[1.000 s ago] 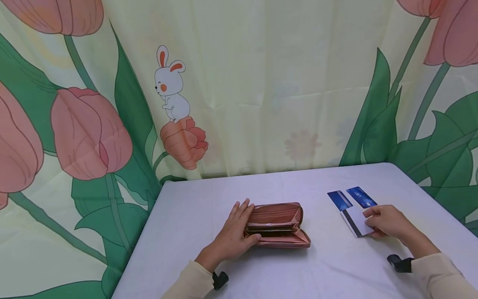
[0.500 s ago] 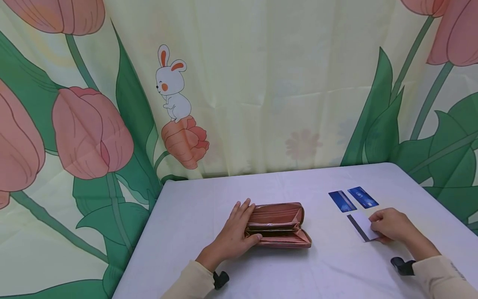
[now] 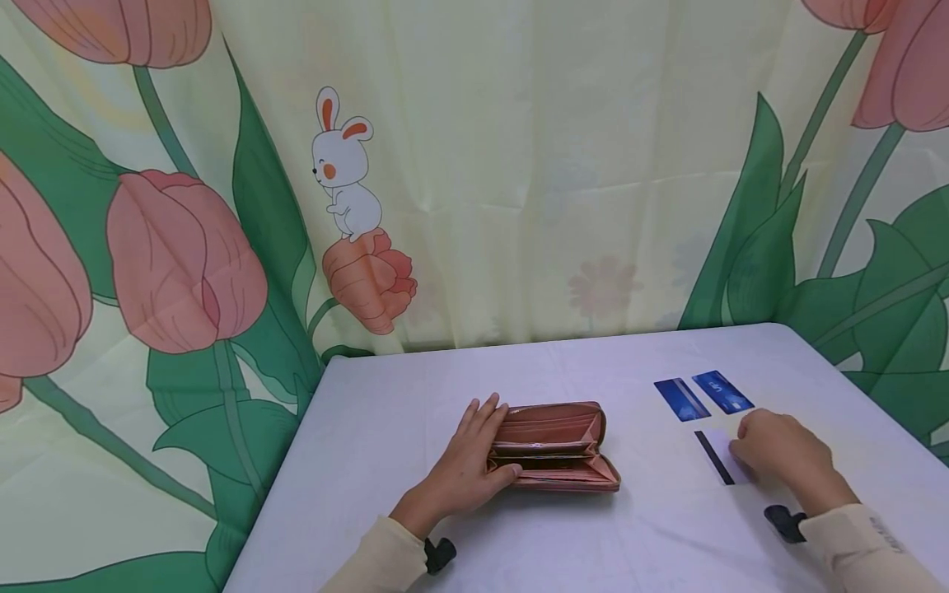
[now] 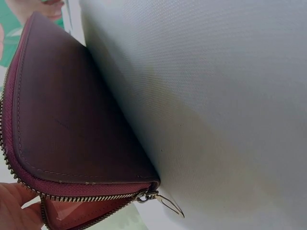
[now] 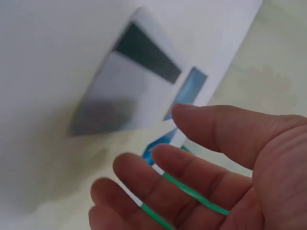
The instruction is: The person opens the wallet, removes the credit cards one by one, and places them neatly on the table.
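Observation:
A brown zip-around wallet (image 3: 556, 428) stands unzipped on the table, its pockets and dividers showing. My left hand (image 3: 467, 469) holds its left end, fingers at the back panel and thumb over the front edge. In the left wrist view, the wallet's outer side (image 4: 72, 110) and metal zip fill the left half. To the right, a white card with a black stripe (image 3: 713, 455) lies flat, partly covered in the head view by my right hand (image 3: 786, 457). The right wrist view shows that hand (image 5: 211, 177) apart from the white card (image 5: 129, 86), its fingers loosely bent around nothing.
Two blue bank cards, the left one (image 3: 680, 399) and the right one (image 3: 722, 392), lie side by side behind the white card. A white cloth (image 3: 415, 395) covers the table. Behind it hangs a tulip-and-rabbit curtain (image 3: 474, 165).
My right hand has drawn the white card to the right and toward me, away from the left blue card, then let it go. The left hand and wallet have stayed put.

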A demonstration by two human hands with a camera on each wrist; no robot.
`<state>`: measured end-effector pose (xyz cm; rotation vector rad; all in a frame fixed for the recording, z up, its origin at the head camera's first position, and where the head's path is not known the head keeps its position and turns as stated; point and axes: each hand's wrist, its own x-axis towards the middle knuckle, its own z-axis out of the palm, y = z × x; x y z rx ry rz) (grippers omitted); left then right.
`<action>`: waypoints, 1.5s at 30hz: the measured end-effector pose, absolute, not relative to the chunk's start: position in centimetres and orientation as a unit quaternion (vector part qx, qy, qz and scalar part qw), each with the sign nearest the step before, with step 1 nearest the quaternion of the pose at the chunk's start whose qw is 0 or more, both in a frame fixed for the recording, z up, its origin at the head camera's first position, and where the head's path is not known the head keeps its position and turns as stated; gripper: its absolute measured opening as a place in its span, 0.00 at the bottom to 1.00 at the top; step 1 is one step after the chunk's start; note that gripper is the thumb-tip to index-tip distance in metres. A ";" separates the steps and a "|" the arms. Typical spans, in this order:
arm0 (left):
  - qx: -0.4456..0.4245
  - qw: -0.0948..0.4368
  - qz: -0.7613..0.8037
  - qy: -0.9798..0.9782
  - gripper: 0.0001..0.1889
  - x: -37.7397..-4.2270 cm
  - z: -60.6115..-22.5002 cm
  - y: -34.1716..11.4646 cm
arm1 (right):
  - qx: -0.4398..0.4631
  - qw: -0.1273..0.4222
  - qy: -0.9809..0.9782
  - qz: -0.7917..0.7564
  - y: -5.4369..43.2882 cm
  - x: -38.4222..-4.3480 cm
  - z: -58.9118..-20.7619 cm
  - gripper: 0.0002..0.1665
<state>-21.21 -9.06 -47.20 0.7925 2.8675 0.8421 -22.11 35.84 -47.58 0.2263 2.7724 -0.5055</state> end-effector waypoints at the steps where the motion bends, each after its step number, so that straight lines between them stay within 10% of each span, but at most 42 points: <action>1: 0.256 0.025 0.272 0.927 0.45 -21.2 -47.2 -9.1 | 0.079 0.155 0.969 -0.173 35.4 -22.2 -47.3 0.17; 19: 0.253 0.027 0.271 0.928 0.45 -21.1 -47.3 -9.1 | -0.068 -0.039 0.981 -0.180 25.2 -22.3 -42.8 0.23; 45: 0.256 0.021 0.260 0.931 0.46 -21.0 -47.2 -8.9 | -0.234 -0.105 0.939 -0.229 15.7 -21.0 -42.9 0.12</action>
